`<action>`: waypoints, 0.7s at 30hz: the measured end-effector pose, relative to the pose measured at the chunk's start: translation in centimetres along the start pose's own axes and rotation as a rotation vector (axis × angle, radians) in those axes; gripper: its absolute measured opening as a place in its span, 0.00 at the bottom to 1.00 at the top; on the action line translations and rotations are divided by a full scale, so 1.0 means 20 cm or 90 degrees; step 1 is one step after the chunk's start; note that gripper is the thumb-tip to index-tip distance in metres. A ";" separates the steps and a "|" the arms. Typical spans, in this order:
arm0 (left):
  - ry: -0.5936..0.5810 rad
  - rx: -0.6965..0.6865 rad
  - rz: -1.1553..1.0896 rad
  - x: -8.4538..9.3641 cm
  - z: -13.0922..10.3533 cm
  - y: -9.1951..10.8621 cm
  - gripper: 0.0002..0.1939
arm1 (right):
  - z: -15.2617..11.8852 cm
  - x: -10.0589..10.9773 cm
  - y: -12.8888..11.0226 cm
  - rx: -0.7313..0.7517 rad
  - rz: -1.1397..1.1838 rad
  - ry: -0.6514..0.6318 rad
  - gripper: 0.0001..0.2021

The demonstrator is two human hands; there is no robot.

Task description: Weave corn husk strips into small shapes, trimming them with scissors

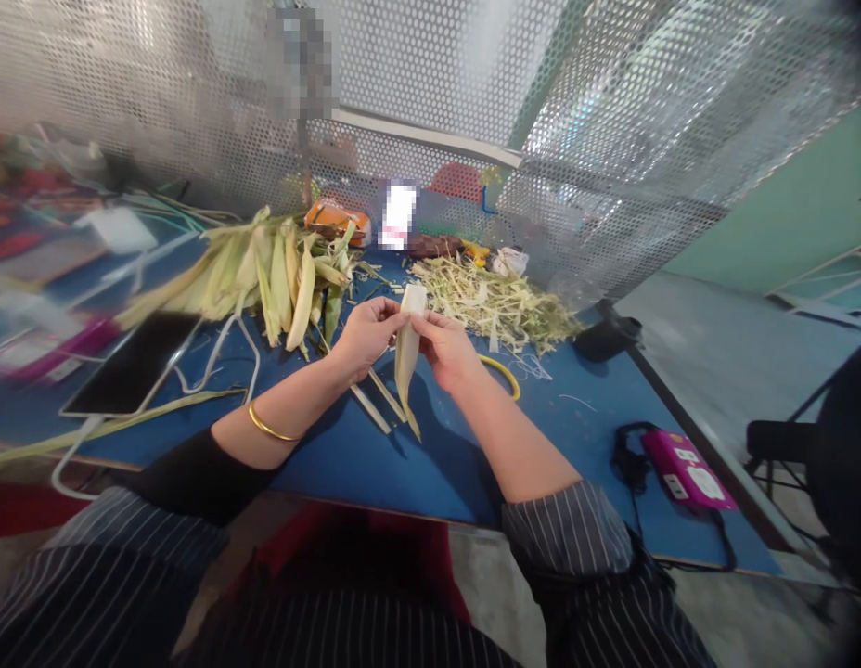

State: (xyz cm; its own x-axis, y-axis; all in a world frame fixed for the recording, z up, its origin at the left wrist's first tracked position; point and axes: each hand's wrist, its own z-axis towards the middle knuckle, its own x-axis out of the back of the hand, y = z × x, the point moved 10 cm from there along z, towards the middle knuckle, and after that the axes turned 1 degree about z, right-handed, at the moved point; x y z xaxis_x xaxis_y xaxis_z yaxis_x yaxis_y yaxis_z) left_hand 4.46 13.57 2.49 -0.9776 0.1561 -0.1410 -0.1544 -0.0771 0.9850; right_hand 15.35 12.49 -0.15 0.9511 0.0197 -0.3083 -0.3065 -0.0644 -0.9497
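Note:
Between my two hands hangs a pale corn husk, its wide end up and its narrow tip pointing down towards the table. My left hand pinches its left edge with thumb and fingertips. On the opposite edge, my right hand pinches it in the same way. Behind my left hand lies a pile of whole corn husks, yellow-green and long. Beyond my right hand is a heap of shredded husk strips. A couple of thin husk strips lie on the table below my left hand.
The blue table carries a tablet with a white cable at left. A yellow ring lies beside my right wrist. At right are a magenta box with a black cord and a black object. A perforated metal screen stands behind.

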 end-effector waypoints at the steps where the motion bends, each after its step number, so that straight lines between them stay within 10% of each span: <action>1: 0.004 -0.003 0.004 0.00 0.00 0.00 0.04 | 0.00 -0.01 0.00 -0.002 0.006 -0.010 0.13; 14: -0.049 0.011 -0.025 -0.03 -0.01 0.00 0.07 | -0.01 -0.02 -0.06 0.035 -0.002 -0.030 0.12; 21: 0.043 -0.088 0.143 0.07 0.03 0.01 0.05 | -0.07 -0.08 -0.20 0.133 -0.076 -0.056 0.11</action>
State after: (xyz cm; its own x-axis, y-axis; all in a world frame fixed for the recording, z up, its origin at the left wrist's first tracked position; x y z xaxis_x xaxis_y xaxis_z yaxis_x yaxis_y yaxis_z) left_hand 3.10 14.37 2.58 -0.9962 0.0541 0.0686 0.0540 -0.2364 0.9702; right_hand 15.10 11.25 4.22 0.9767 0.1016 -0.1890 -0.2029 0.1514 -0.9674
